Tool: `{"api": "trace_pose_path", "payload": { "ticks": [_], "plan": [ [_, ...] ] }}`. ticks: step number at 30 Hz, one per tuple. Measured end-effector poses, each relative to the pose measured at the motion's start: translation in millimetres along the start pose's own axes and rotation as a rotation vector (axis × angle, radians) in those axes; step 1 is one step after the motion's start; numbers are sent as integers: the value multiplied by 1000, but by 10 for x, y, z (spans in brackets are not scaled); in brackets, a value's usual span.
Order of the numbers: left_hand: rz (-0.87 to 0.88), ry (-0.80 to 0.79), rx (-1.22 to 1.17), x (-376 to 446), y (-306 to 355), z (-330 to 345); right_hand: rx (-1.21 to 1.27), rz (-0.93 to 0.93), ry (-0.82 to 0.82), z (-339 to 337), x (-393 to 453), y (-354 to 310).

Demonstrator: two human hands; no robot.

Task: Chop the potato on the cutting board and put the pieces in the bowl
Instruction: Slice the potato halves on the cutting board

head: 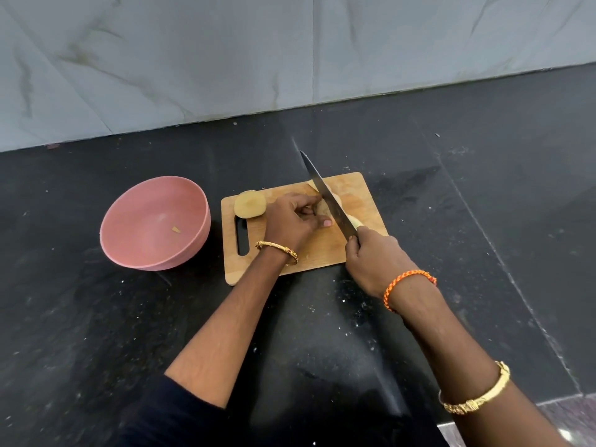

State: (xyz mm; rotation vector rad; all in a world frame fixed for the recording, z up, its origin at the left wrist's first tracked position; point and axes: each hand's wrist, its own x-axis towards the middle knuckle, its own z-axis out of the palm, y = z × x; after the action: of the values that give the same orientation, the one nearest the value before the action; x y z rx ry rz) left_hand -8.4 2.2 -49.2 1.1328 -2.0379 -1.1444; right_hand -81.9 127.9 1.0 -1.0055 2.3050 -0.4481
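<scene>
Wooden cutting board (322, 250) carries a firm, slippery-cut potato (322, 206), best pinned from above as the left hand (292, 221) does while the right hand (374, 259) clenches the knife (325, 196).

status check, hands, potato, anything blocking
Right hand gripping knife, left hand steadying potato. One half aside on board. Bowl nearly empty. Nothing blocking.

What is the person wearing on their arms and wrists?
The left hand has a thin gold bangle at the wrist and a dark navy sleeve pushed up the arm. The right hand has an orange braided thread band and a wide gold bangle.
</scene>
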Motion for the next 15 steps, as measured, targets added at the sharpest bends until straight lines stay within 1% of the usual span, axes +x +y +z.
{"api": "trace_pose_path", "payload": {
  "ticks": [6, 11, 13, 15],
  "plan": [
    [-13, 27, -25, -4, -32, 9, -21, 69, -95, 56, -230, 230],
    [-17, -4, -38, -29, -20, -24, 50, 70, -164, -171, -524, 388],
    [-24, -14, -42, -35, -9, -45, 116, 59, -146, -212, -567, 386],
    [-39, -20, -53, -38, -5, -58, 171, 22, -84, -171, -498, 349]
  ]
}}
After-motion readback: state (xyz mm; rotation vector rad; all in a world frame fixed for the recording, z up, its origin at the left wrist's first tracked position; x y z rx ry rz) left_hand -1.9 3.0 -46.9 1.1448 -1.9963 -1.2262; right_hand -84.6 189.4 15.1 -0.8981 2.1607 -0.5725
